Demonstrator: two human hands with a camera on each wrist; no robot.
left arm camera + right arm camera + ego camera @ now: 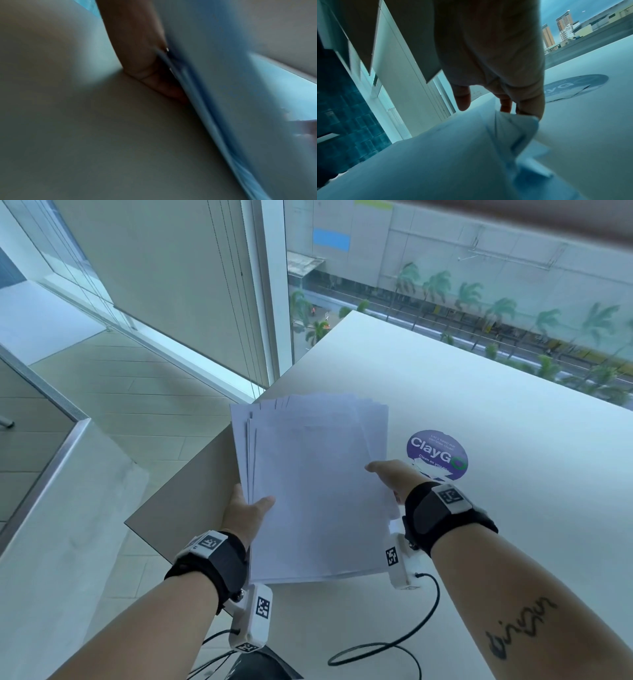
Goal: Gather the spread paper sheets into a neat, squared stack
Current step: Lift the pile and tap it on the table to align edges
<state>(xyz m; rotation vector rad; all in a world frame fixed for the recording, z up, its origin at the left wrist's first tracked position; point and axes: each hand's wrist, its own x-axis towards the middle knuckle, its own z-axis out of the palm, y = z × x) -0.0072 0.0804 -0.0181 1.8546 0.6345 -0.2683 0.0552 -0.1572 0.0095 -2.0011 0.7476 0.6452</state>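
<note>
A bundle of white paper sheets (315,484) is held between both hands over the near left part of the white table (479,392). Its far and left edges are fanned unevenly. My left hand (246,510) grips the left edge, thumb on top and fingers underneath. My right hand (390,474) grips the right edge, thumb lying on the top sheet. In the left wrist view a finger (137,47) lies against the layered sheet edges (223,94). In the right wrist view my right hand (496,67) pinches the sheets (436,155), whose right edges buckle at the fingertips (530,108).
A round purple "ClayGo" sticker (436,453) lies flat on the table just beyond my right hand, also in the right wrist view as the sticker (576,86). Black cables (394,642) trail from the wrist cameras over the near table edge. Windows and a drop to the floor lie left.
</note>
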